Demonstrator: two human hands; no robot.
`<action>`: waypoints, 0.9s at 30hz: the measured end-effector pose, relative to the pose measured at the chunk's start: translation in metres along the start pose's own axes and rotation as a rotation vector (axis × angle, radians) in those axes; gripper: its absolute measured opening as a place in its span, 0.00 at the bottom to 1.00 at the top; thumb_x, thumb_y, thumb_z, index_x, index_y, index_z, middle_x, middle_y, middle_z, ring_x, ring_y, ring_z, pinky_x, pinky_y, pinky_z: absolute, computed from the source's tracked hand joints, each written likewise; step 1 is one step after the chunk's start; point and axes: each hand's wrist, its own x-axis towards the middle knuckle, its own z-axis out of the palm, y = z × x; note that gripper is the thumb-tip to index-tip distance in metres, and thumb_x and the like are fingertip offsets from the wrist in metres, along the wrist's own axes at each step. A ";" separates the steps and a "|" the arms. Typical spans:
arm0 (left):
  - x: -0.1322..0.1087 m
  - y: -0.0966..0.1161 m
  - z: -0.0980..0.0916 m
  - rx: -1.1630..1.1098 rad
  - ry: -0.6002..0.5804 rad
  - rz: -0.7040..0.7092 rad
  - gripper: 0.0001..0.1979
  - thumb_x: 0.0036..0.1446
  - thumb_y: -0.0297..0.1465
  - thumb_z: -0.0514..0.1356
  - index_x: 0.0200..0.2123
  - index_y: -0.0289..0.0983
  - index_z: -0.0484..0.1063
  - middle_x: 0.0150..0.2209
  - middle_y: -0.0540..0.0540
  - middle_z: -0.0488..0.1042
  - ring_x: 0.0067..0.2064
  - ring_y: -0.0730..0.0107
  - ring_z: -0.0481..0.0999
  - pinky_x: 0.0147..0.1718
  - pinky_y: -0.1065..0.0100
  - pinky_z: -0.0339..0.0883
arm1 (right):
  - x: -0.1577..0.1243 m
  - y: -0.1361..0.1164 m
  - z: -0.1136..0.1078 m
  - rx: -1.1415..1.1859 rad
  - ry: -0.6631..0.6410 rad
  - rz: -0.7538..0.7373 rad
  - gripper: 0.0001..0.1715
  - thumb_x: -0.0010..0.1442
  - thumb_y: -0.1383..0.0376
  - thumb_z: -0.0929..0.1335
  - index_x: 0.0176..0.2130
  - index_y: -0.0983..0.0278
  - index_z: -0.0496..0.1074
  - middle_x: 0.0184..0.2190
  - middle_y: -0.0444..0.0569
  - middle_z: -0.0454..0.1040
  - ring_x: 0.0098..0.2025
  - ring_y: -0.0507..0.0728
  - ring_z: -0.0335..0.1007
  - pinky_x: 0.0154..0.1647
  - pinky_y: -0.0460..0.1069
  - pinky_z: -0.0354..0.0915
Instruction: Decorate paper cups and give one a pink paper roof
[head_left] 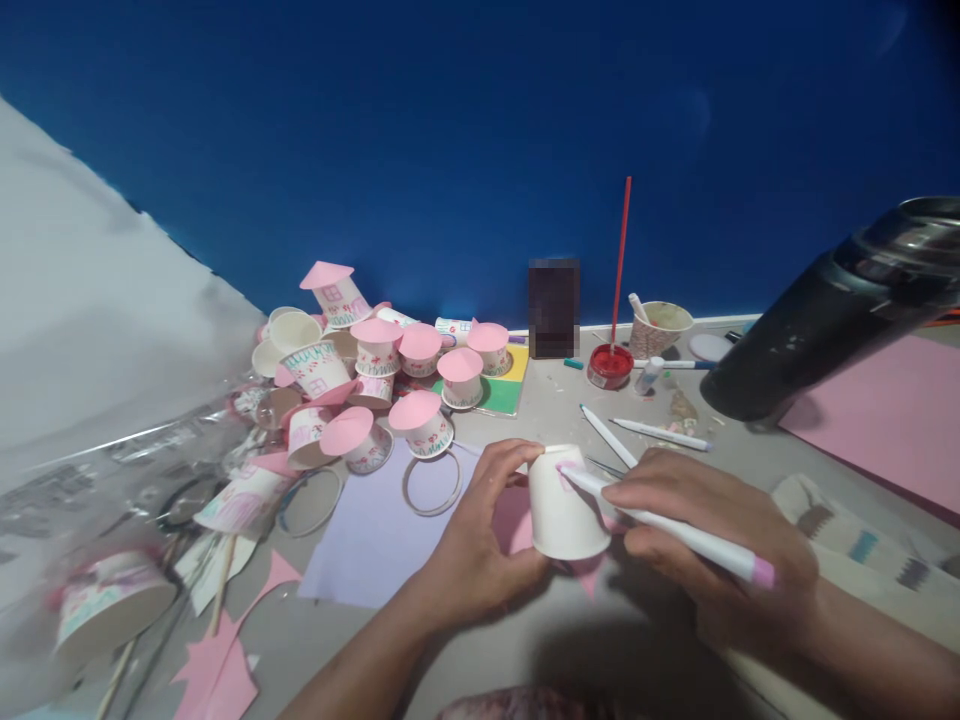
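My left hand [487,535] is closed around the side of a white paper cup [566,515], which is turned upside down with its wide rim toward me. In my right hand [720,530] is a white marker with a pink end [694,540]. Its tip touches the cup near the upper edge, where a small pink line drawing shows. Pink paper lies partly hidden behind and below the cup. Just beyond my right hand rest a white marker with a teal tip [606,434] and another white marker [660,434].
Decorated paper cups with pink cone tops [420,410] crowd the left, near tape rolls [433,484] and a purple sheet [360,550]. Pink scraps [217,670] lie front left. At right stand a red paint pot [610,368], a stained cup [660,330] and a tilted black flask [817,310].
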 end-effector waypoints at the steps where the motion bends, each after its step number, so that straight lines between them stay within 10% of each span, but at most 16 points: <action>1: 0.000 0.000 0.000 -0.002 0.001 -0.005 0.42 0.48 0.19 0.67 0.65 0.50 0.62 0.62 0.42 0.64 0.65 0.53 0.65 0.61 0.55 0.67 | 0.000 0.000 0.000 -0.006 0.003 0.006 0.08 0.72 0.67 0.66 0.43 0.65 0.76 0.31 0.50 0.82 0.33 0.54 0.78 0.35 0.48 0.72; 27: -0.001 -0.002 0.000 -0.094 0.020 -0.043 0.41 0.47 0.19 0.69 0.63 0.49 0.65 0.62 0.42 0.63 0.66 0.50 0.65 0.62 0.52 0.66 | -0.001 0.003 -0.009 -0.118 0.044 0.012 0.09 0.72 0.64 0.67 0.43 0.66 0.76 0.32 0.53 0.83 0.32 0.57 0.80 0.33 0.49 0.75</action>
